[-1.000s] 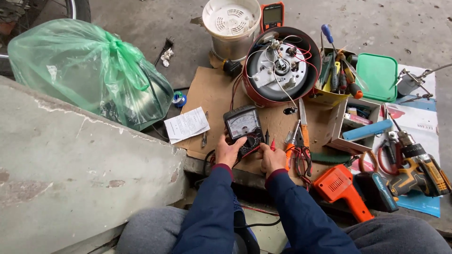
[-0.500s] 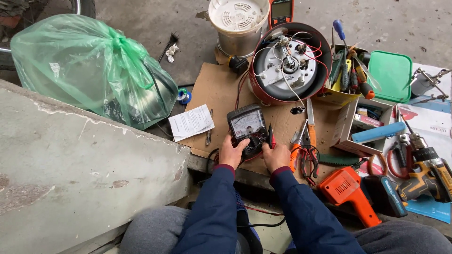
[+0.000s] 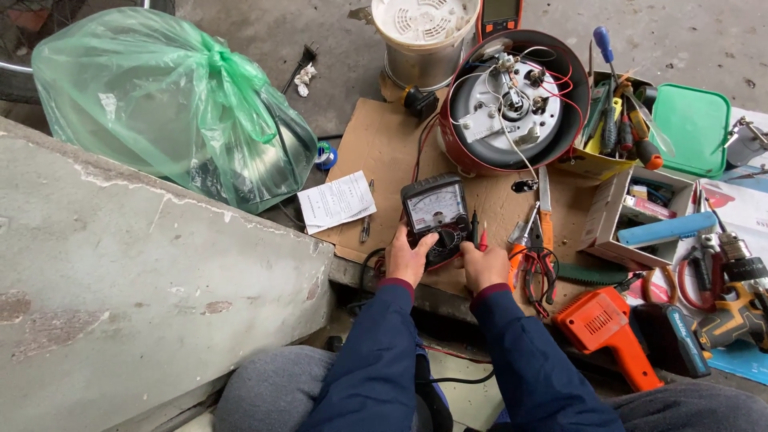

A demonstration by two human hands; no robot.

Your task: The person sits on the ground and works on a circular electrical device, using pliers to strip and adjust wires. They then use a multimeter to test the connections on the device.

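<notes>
Analog multimeter (image 3: 436, 218) lies face-up near the cardboard sheet's (image 3: 376, 152) front edge, dial readable; my left hand (image 3: 408, 258) grips its lower left corner, thumb on the selector, my right hand (image 3: 482, 264) curls against its right side beside the probes (image 3: 478, 230).

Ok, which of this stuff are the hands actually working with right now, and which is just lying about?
In hand:
left hand and right hand on the analog multimeter
its test probes
opened red appliance base

Lying about:
green plastic bag
folded paper sheet
pliers
orange power tool
cordless drill
</notes>
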